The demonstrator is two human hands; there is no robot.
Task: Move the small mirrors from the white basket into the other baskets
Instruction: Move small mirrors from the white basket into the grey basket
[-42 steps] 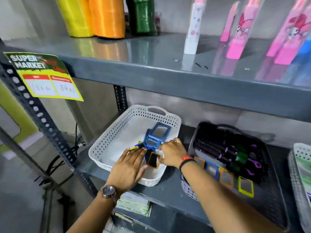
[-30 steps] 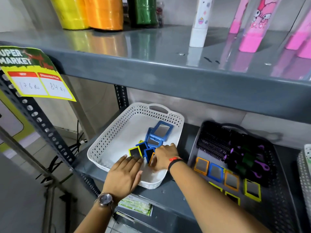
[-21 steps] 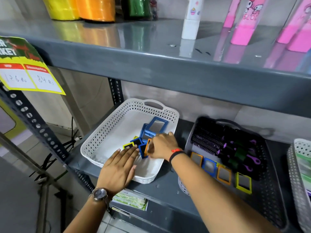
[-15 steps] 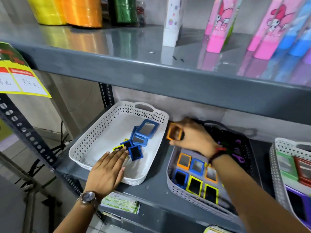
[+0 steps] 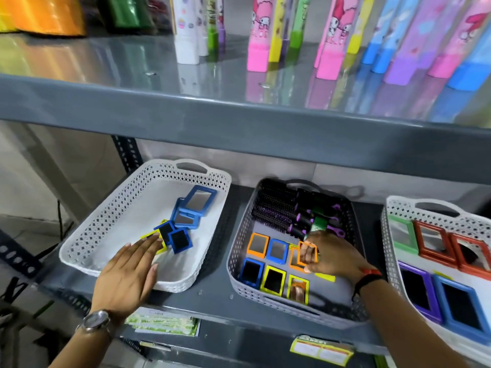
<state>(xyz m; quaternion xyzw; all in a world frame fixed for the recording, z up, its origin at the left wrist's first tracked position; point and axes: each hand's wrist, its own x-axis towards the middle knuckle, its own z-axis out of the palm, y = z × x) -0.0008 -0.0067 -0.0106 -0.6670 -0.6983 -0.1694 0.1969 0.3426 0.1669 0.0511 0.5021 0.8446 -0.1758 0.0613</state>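
Right hand (image 5: pixel 332 257) carried small orange-framed mirror (image 5: pixel 308 253) from white perforated basket (image 5: pixel 87 243) into grey basket (image 5: pixel 233 264); fingers still pinching it. Left hand (image 5: pixel 127 272) flat, released.

Both forearms are bare, no sleeves in view. The left wrist carries a silver round-faced watch (image 5: pixel 93 320). The right wrist wears a black band (image 5: pixel 364 283) beside what looks like a red one (image 5: pixel 371 271).
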